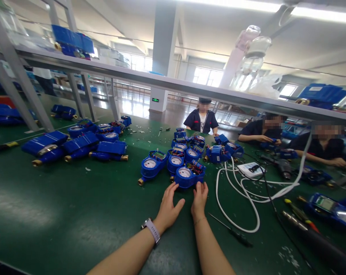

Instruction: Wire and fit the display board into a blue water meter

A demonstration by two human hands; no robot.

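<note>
My left hand (169, 206), with a watch on its wrist, reaches out over the green table (75, 214), fingers spread, fingertips at the near left edge of a blue water meter (187, 176). My right hand (200, 199) rests flat beside it, its fingertips touching the same meter's near right edge. That meter has a white dial and an open top with wires. It is the nearest of a cluster of several like meters (177, 154). Neither hand grips anything.
More blue meters (78, 145) lie at the left, some closed. A white hose (247, 191) loops to the right by a white box (249, 170). Screwdrivers (300, 215) and a thin tool (230, 229) lie at right. Three people sit across the table under a steel rail (161, 82).
</note>
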